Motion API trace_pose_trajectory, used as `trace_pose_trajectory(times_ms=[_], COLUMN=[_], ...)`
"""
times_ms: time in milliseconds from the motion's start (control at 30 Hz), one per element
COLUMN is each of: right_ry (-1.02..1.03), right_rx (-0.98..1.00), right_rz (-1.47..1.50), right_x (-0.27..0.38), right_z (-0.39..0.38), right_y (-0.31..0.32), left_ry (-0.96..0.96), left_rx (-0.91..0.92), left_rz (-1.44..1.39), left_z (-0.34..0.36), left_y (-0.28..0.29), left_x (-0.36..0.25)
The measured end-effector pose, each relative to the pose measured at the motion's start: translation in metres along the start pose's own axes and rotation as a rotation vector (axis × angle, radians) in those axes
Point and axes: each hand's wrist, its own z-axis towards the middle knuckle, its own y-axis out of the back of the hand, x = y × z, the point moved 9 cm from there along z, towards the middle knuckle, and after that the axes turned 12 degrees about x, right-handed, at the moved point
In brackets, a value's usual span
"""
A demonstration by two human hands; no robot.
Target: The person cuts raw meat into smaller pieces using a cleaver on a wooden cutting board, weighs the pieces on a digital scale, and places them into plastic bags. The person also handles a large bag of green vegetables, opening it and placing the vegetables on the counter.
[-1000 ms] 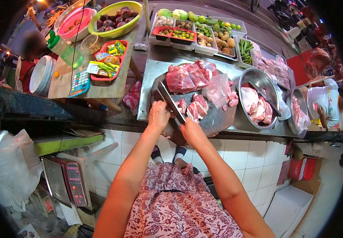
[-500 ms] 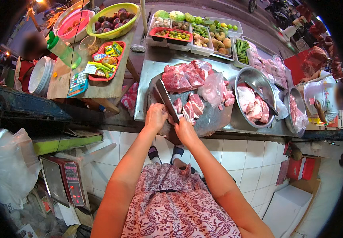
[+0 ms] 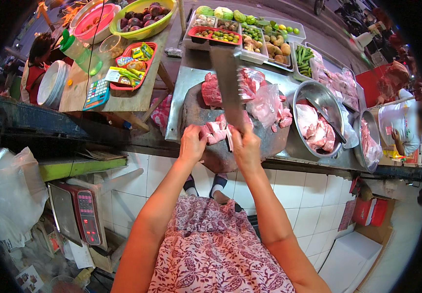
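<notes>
My right hand (image 3: 246, 149) is closed around the handle of a broad-bladed knife (image 3: 228, 88). The blade is lifted, points away from me and is blurred by motion. On the round chopping block (image 3: 264, 147), my left hand (image 3: 192, 144) pinches the near left end of some cut pink meat pieces (image 3: 216, 133). Behind these, partly covered by the blade, lies a large red slab of meat (image 3: 212, 92). A clear plastic bag (image 3: 264, 105) sits to its right, with smaller meat chunks (image 3: 285, 117) beside it.
At the right stands a steel bowl (image 3: 340, 110) with meat and a dark-handled utensil; a second meat bowl (image 3: 364, 146) is beyond it. Vegetable trays (image 3: 253, 57) line the back. A side table (image 3: 138, 100) holds a calculator (image 3: 97, 94). A scale (image 3: 89, 217) is lower left.
The knife has risen from low over the block and swung rightward, its blade now pointing away. My right hand moved right and up. My left hand now grips the meat pieces.
</notes>
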Motion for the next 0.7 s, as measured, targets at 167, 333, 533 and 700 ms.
trace_pose_trajectory(times_ms=[167,333,533,700], right_ry=[0.110,-0.196,-0.127,-0.212], right_rx=[-0.119,0.330,0.013,-0.111], right_rz=[0.114,-0.338,-0.077,-0.033], right_x=[0.023,-0.058,-0.060,-0.068], right_z=[-0.046,-0.056,-0.068,-0.076], right_y=[0.020,-0.053,0.017,0.067], left_ry=[-0.049,0.046,-0.116,0.186], left_rx=[-0.131,0.032,-0.043,0.120], left_rz=[-0.056,-0.034,0.176,0.456], left_z=[-0.016,-0.014,0.003,0.033], left_y=[0.010,-0.005,-0.020,-0.102], left_x=[0.001,-0.007,-0.063,-0.083])
